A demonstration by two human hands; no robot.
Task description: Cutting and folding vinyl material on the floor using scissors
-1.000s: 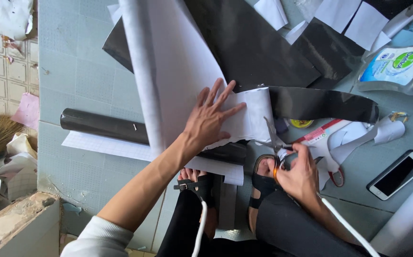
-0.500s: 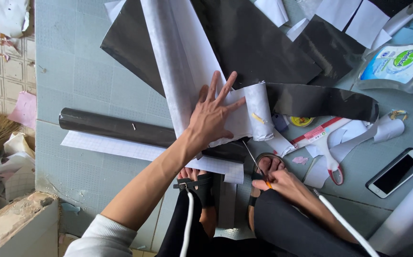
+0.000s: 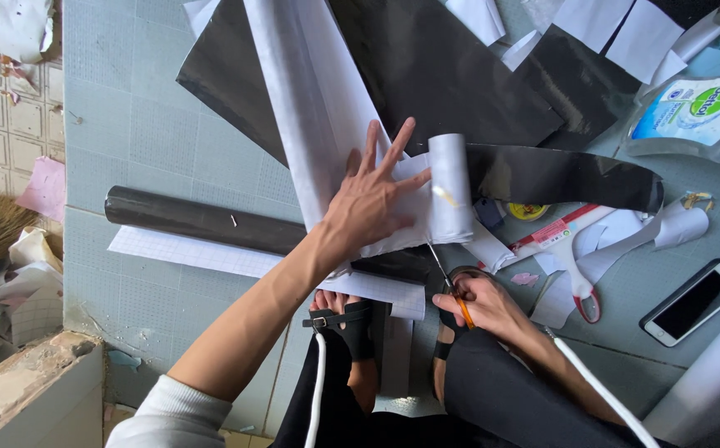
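Two hands worked over a tiled floor [image 3: 153,141] strewn with paper and film. Farthest left lay a dark roll [image 3: 202,220], stretched across a white gridded sheet [image 3: 211,257]. Next came the left hand [image 3: 368,203], fingers spread and pressed flat on a long white sheet [image 3: 310,108] that ran up toward large black sheets [image 3: 426,66]; it gripped nothing, only pinned the paper down. Just beside its fingertips the sheet's near end curled into a small white roll [image 3: 450,187]. Below that, the right hand [image 3: 480,303] was closed around the orange handles of a pair of scissors [image 3: 450,282], whose thin blades pointed up to the sheet's lower edge (whether they were biting into it could not be told). Further right lay a second pair of scissors with red handles [image 3: 580,286], then a smartphone [image 3: 693,303] face up, and in the upper right corner a clear plastic bottle [image 3: 692,112].
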